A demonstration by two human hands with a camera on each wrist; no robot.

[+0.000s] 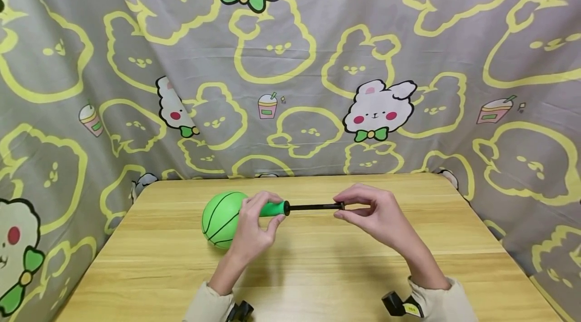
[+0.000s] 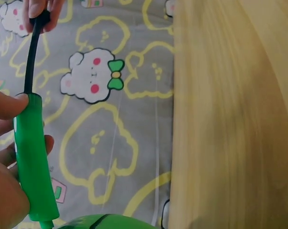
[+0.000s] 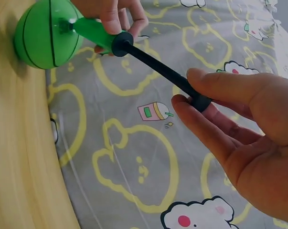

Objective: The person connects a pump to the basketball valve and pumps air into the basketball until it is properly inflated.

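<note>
A green hand pump [image 2: 33,157] lies level above the table, its black plunger rod [image 1: 313,207] drawn out to the right. My left hand [image 1: 255,226] grips the green barrel, thumb near the black collar. With thumb and fingertips, my right hand [image 1: 374,213] pinches the black knob [image 3: 199,102] at the rod's end. A green ball [image 1: 221,221] with black lines sits on the table at the pump's left end, partly behind the left hand. In the right wrist view, the pump's tip meets the ball's side.
The wooden table [image 1: 317,281] extends under both hands. Behind it hangs a grey curtain [image 1: 313,60] with yellow outlines and cartoon faces, close along the table's back edge. Each wrist wears a small black camera [image 1: 393,303] at the cream sleeve.
</note>
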